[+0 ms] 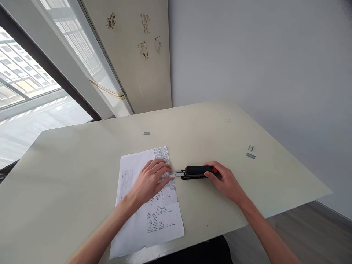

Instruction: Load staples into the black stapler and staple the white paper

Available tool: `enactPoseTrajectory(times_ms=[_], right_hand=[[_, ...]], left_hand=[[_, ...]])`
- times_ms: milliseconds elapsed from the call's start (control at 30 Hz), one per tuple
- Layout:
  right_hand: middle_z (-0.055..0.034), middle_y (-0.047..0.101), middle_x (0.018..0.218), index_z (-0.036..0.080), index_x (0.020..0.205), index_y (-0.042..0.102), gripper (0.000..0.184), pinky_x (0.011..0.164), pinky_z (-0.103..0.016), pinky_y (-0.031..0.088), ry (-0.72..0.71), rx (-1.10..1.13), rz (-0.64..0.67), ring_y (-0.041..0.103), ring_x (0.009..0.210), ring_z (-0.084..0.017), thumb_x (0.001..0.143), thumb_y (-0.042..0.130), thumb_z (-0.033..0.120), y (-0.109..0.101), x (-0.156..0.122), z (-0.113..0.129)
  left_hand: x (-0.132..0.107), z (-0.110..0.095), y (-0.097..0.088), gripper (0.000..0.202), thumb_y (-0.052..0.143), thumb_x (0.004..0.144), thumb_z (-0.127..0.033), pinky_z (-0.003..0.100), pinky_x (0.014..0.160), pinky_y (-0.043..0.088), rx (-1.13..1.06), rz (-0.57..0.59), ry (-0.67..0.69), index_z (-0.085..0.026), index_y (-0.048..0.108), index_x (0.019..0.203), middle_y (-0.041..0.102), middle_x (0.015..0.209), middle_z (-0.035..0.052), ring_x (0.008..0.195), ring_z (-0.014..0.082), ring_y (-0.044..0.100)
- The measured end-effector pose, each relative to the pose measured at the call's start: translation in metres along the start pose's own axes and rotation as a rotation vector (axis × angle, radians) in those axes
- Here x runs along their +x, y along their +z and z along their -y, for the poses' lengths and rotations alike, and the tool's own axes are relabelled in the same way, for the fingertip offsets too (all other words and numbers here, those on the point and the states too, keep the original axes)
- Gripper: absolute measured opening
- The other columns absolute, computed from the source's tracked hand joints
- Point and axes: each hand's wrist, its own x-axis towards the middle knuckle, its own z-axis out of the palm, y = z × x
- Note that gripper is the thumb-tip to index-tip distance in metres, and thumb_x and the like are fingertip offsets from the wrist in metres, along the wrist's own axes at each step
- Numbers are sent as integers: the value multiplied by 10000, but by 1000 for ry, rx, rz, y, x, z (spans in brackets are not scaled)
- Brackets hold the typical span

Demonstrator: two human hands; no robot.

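A black stapler [196, 171] with a red patch lies sideways on the table, to the right of the printed paper [162, 222]. From its left end a silver metal staple tray [177, 174] sticks out. My left hand [150, 179] is over the paper's right edge, its thumb and fingertips closed on the outer end of the tray. At the other end, my right hand [224, 183] wraps the rear of the stapler, thumb in front and fingers behind. Whether staples lie in the tray cannot be made out.
Two short staple strips [250, 156] lie on the right of the pale table [68, 183]. Another strip [146, 133] lies beyond the paper. A grey wall [247, 55] borders the table's right side, and a window [22, 69] is at the left.
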Motion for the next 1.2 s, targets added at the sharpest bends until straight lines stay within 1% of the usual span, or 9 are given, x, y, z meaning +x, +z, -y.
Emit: enactPoseTrajectory(times_ms=[133,233,400,533,700,867,1000,1100,1200], right_hand=[[-71,729,1088,283,1171,694,420,567,-296,494,-8,3,6,621,852,-228,1021,521,634,1,0,-2],[-65,718,1079,292,1169,691,390,573,-295,498,0,9,21,610,855,-226,1027,526,615,3,0,-4],[-60,707,1103,298,1185,680,370,590,-293,506,4,21,31,601,879,-225,1032,528,600,5,0,-8],[-65,706,1109,295,1192,678,377,570,-287,500,7,30,39,607,880,-224,1034,522,599,5,-1,-8],[-76,715,1100,284,1186,687,393,571,-293,520,-2,35,30,628,862,-225,1029,527,607,4,0,-5],[-76,714,1140,285,1195,678,386,585,-304,505,3,55,40,619,877,-223,1029,536,603,3,2,-4],[-63,719,1163,296,1197,673,372,606,-311,499,17,48,37,619,889,-221,1035,528,598,3,1,-2],[-56,725,1151,299,1193,674,368,637,-321,509,11,31,33,626,889,-221,1037,525,597,2,0,1],[-62,726,1146,290,1184,677,376,656,-329,512,1,20,23,618,880,-223,1035,526,600,1,0,2]], left_hand=[[-1,3,-7,229,594,1073,-423,432,1015,521,21,28,25,-249,712,1163,764,1192,44,1224,266,655],[4,18,-20,399,625,1029,-548,459,1037,512,65,38,-1,-246,684,1282,757,1232,72,1236,293,650],[29,80,-40,326,505,1082,-465,469,1021,496,222,-100,-268,-238,718,1178,761,1167,82,1124,290,668],[55,135,-39,333,514,1053,-434,486,1002,491,289,-126,-408,-218,696,1229,729,1148,114,1120,320,638],[75,160,-31,259,546,1027,-408,495,1003,488,286,-66,-418,-215,715,1063,699,1178,127,1163,336,616],[68,136,-33,307,436,1074,-376,502,918,518,262,-53,-403,-172,666,1072,722,1082,149,1013,335,672],[44,82,-34,362,327,1128,-398,386,865,553,171,-30,-353,-213,626,1217,729,1157,85,980,246,707],[25,35,-33,342,400,1123,-445,333,841,565,-110,30,-329,-252,620,1300,738,1155,50,954,211,723],[13,3,-32,320,469,1106,-473,290,696,566,-253,97,-384,-304,663,1295,743,1042,-2,699,152,693]])
